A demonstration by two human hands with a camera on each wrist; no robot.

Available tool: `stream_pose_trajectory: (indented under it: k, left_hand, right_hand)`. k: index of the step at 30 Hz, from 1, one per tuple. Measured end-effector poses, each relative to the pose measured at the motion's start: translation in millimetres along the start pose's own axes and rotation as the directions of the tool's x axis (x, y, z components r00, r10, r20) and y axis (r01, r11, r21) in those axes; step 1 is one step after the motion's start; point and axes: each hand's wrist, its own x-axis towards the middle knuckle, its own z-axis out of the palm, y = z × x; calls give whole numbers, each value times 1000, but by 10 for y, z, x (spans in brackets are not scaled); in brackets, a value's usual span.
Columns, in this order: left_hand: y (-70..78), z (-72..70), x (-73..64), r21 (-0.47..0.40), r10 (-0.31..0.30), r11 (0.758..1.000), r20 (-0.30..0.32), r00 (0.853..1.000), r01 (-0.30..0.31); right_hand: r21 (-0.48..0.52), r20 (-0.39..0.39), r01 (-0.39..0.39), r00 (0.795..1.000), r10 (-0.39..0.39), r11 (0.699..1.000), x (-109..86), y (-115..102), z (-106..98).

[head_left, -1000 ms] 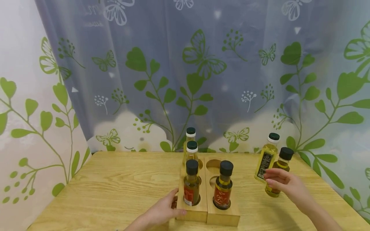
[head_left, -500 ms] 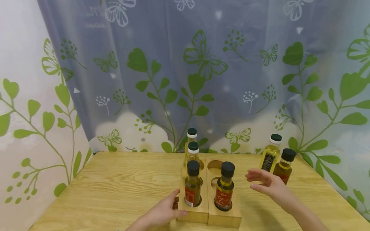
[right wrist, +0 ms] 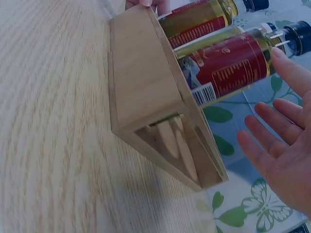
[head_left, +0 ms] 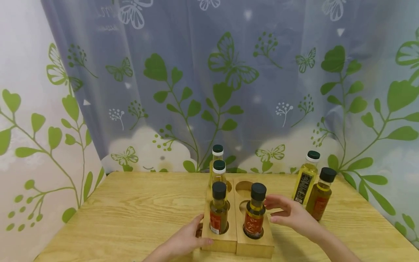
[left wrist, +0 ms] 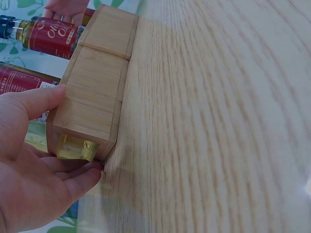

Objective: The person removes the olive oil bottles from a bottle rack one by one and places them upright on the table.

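Observation:
Two narrow wooden bottle racks stand side by side in the head view. My left hand (head_left: 184, 235) grips the near corner of the left rack (head_left: 218, 246), thumb on its front face and fingers round its side. That rack holds a red-labelled, black-capped olive oil bottle (head_left: 218, 218) in front and two green-capped oil bottles (head_left: 218, 174) behind. Another red-labelled olive oil bottle (head_left: 253, 220) stands in the front hole of the right rack (head_left: 255, 249). Beside this bottle is my right hand (head_left: 291, 218), fingers extended and fingertips right at its neck; the right wrist view shows its palm (right wrist: 291, 167) holding nothing.
On the wooden table (head_left: 147, 203), a yellow oil bottle (head_left: 306, 180) with a green cap and a dark olive oil bottle (head_left: 319, 200) with a black cap stand at the right. The right rack's two rear holes (head_left: 243, 187) hold no bottles. A patterned curtain (head_left: 183, 109) hangs behind.
My right hand has moved left, away from the two bottles at the right, to the bottle in the right rack. My left hand keeps its grip on the left rack.

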Motion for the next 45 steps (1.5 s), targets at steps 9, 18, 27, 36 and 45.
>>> stream_pose_trajectory:
  k: [9, 18, 27, 36, 45]
  left_hand:
    - [-15, 14, 15, -20, -24, 1000, 7, 1000, 24]
    - [-22, 7, 5, -4, -12, 1000, 2, 1000, 12]
    - [-28, 15, 7, 6, -25, 1000, 0, 1000, 25]
    - [-22, -2, 11, 1, -12, 1000, 1, 1000, 12]
    - [0, -2, 11, -7, -17, 1000, -1, 1000, 17]
  right_hand:
    - [-37, 25, 40, 999, -39, 998, 88, -6, 120]
    - [-25, 16, -21, 1000, 22, 999, 148, -6, 202]
    - [-41, 19, -40, 999, 41, 998, 169, 16, 264]
    - [-114, -5, -1, 1000, 1, 993, 167, 20, 287]
    - [-93, -37, -12, 999, 8, 996, 148, 2, 275]
